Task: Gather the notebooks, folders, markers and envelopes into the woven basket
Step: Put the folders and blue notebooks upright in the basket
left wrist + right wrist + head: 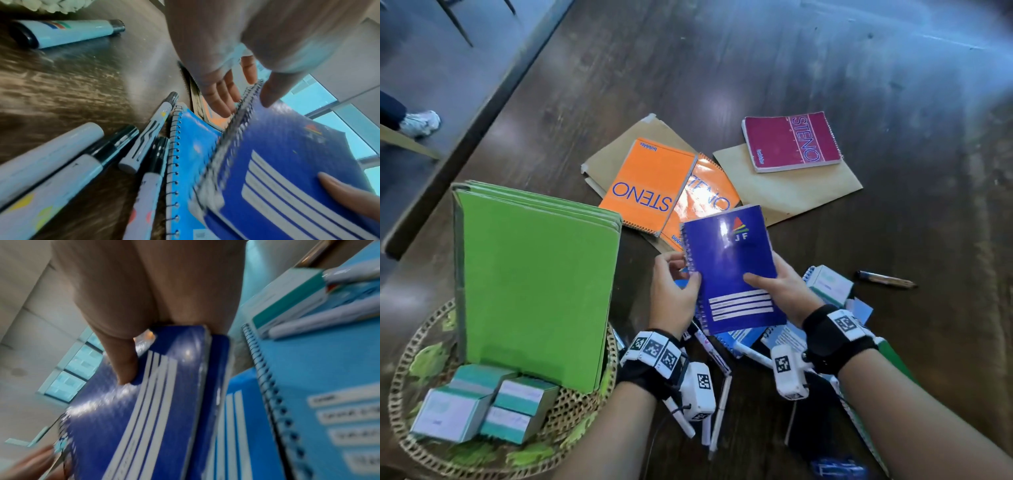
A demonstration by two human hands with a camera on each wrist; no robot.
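Observation:
A dark blue spiral notebook (729, 270) with a JF logo is lifted above the table, tilted, held by both hands. My left hand (681, 274) pinches its spiral edge (242, 110), thumb on the cover and fingers behind. My right hand (767, 281) grips the opposite edge, with the thumb (125, 366) on the cover. The woven basket (400, 387) at lower left holds upright green folders (537, 291) and small teal boxes (482, 404). Beneath my hands lie light blue notebooks (191, 154) and several white markers (148, 134).
Two orange STENO notebooks (647, 185) lie on a brown envelope (613, 154). A maroon STENO notebook (791, 140) lies on another envelope (801, 188). One dark marker (885, 279) lies alone at right, near a teal box (828, 284). The table edge runs along the left.

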